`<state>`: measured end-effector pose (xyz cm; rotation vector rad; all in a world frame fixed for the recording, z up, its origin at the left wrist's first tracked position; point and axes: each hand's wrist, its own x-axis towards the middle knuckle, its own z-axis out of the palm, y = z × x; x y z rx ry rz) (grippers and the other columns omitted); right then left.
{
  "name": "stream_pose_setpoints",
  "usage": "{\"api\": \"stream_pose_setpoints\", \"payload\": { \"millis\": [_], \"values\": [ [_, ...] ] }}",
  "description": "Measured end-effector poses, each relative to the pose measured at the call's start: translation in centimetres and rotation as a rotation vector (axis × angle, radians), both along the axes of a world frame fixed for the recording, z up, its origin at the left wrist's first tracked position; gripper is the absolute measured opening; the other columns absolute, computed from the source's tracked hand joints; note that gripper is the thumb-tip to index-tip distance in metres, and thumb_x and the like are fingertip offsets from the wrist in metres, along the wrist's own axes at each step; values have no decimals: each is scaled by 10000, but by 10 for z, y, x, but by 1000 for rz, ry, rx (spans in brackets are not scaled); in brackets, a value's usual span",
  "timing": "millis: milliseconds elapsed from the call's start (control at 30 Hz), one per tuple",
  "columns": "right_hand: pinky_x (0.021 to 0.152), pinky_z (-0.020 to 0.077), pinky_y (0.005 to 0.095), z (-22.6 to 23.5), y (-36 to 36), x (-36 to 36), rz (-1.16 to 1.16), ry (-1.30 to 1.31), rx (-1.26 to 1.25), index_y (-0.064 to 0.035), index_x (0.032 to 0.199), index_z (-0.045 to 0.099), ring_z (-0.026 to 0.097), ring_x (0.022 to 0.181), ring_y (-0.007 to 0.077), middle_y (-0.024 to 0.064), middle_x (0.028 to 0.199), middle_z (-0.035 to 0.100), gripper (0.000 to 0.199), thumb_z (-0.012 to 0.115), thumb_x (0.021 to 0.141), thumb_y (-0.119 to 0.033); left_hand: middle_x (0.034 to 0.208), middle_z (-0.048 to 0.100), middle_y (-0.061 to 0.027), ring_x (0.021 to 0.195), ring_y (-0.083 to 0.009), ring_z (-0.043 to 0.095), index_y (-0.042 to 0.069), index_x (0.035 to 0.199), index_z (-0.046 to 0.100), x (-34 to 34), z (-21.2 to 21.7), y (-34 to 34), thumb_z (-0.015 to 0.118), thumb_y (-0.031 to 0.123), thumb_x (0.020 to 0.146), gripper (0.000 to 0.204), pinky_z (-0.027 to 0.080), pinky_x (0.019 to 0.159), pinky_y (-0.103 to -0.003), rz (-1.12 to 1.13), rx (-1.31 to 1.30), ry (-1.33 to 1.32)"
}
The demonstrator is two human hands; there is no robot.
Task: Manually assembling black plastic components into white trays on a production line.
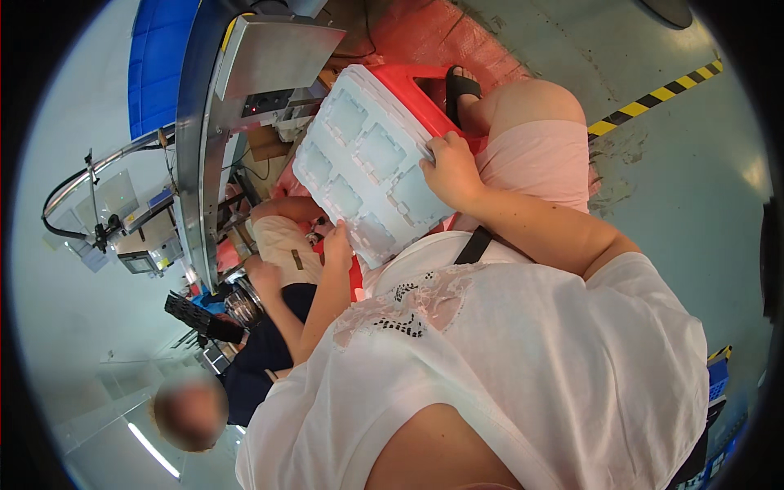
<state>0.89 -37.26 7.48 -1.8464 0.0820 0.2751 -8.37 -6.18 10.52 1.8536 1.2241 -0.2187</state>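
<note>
A white moulded plastic tray [336, 186] with several square recesses lies tilted in front of me, above my lap. It looks like a thick stack, though its layers are hard to make out. My left hand [337, 247] is closed on its near left edge, thumb on top. On the right edge, my right hand [453, 170] grips with curled fingers. The undersides of both grips are hidden by the tray. Beneath and beyond the tray shows a red plastic stool [412, 96].
A co-worker in a dark top [260, 371] sits close on my left. A metal frame [200, 163] with a grey panel [282, 55] stands at the far left, beside a blue bin [159, 69]. Red sheeting [425, 33] covers floor ahead; striped tape [653, 98] marks the right.
</note>
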Motion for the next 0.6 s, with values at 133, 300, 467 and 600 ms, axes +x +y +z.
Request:
{"api": "stream_pose_setpoints", "payload": {
  "millis": [133, 300, 467, 600],
  "values": [
    [840, 403, 381, 1, -7, -2, 5, 30, 112, 51, 1015, 556, 483, 949, 348, 198, 963, 495, 313, 613, 726, -54, 1034, 577, -114, 902, -227, 577, -5, 1076, 516, 8, 9, -28, 421, 268, 939, 320, 474, 772, -383, 129, -85, 1],
    [849, 398, 374, -8, -3, 0, -21, -31, 241, 54, 1020, 552, 478, 957, 343, 196, 965, 492, 312, 608, 730, -43, 1080, 557, -106, 968, -235, 548, -7, 1087, 492, -2, -9, -3, 414, 220, 946, 279, 440, 871, -356, 133, -129, -199],
    [862, 395, 372, -12, -2, 0, -48, -4, 276, 53, 1028, 550, 475, 967, 342, 196, 979, 492, 311, 599, 734, -35, 1064, 555, -113, 951, -223, 548, -48, 1105, 489, 3, -12, -9, 414, 223, 944, 324, 440, 855, -337, 53, 19, -144],
    [869, 395, 374, -9, -2, -2, -24, 54, 216, 56, 1042, 547, 477, 965, 344, 206, 998, 492, 325, 594, 732, -32, 1009, 568, -111, 900, -211, 557, -56, 1050, 525, 12, -14, -6, 427, 220, 938, 314, 447, 804, -334, 21, 115, -167]
  ]
}}
